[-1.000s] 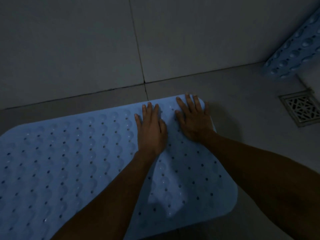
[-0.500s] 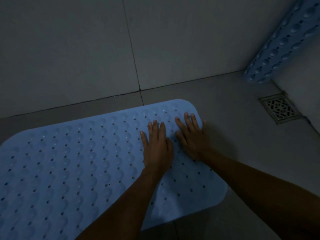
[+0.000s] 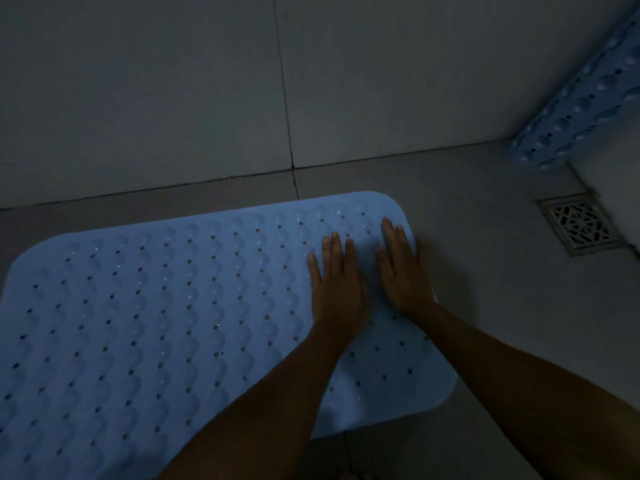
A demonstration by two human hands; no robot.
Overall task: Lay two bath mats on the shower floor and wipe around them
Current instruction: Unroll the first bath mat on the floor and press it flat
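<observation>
A light blue bath mat (image 3: 166,323) with rows of bumps and small holes lies flat on the grey tiled shower floor (image 3: 485,289). My left hand (image 3: 336,282) presses palm down on the mat near its far right end, fingers apart. My right hand (image 3: 401,268) lies flat beside it, close to the mat's right edge. Neither hand holds anything. A second blue bath mat (image 3: 585,109) leans rolled or folded against the wall at the upper right corner.
A square metal floor drain (image 3: 581,223) sits in the floor at the right, below the second mat. Grey tiled wall (image 3: 207,91) rises just behind the laid mat. Bare floor lies between the mat's right edge and the drain.
Both hands have slid back from the mat's far right corner toward me while staying flat on it. The view has shifted, showing more of the mat's far edge.
</observation>
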